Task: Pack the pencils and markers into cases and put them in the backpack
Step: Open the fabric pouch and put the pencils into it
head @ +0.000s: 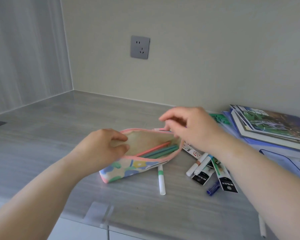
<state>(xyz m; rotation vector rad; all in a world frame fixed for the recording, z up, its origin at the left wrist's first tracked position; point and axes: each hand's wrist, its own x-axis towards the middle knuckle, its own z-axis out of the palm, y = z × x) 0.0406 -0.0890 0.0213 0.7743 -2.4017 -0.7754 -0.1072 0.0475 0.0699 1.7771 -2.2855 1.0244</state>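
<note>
pinching the near-left rim of the floral pencil case [128,168], the left hand [100,146] holds its mouth wide on the grey surface [59,135]. pink and green pencils [158,149] lie inside. the right hand [194,129] hovers at the case's far end, fingers curled; whether its grip holds anything is unclear. loose markers [197,166] lie just right of the case.

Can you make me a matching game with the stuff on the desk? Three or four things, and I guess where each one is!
Things:
1. pencils
2. green-banded marker
3. books
4. wall socket

Places:
A. stacked at the desk's right end
B. on the wall above the desk
C. inside the open flowery case
D. lying on the desk in front of the case

Pairs: 1-C, 2-D, 3-A, 4-B
</note>
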